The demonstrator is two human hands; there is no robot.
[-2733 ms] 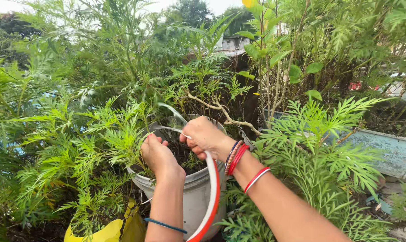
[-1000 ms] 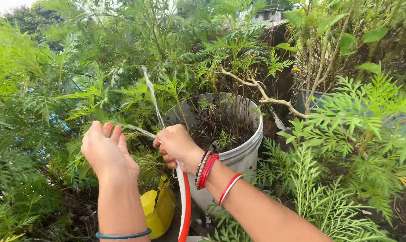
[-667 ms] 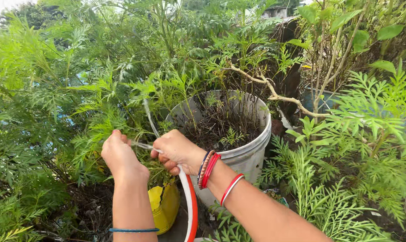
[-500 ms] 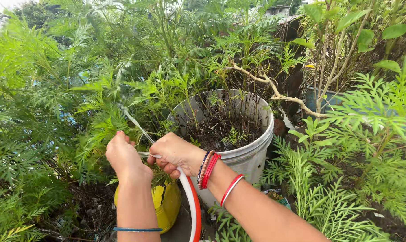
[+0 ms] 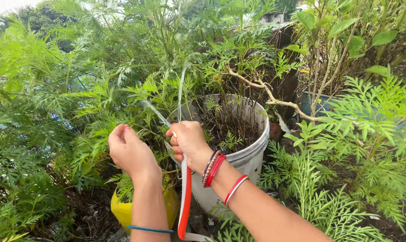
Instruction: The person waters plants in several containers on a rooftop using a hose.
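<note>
My right hand grips the end of a flat white and red hose, which runs down between my arms. Thin streams of water shoot up and to the left from the hose end into the feathery green plants. My left hand is raised just left of the hose end with its fingers curled, touching nothing that I can make out. Both hands hover over the left rim of a white bucket holding dark soil and thin stems.
A yellow pot sits low behind my left forearm. A bare pale branch crosses above the bucket. A bluish container stands behind at right. Dense fern-like foliage crowds the right and left sides.
My hands moved from over the bucket to its left side. Since half a second ago my right hand has turned the hose end upward and my left hand has drawn away from it.
</note>
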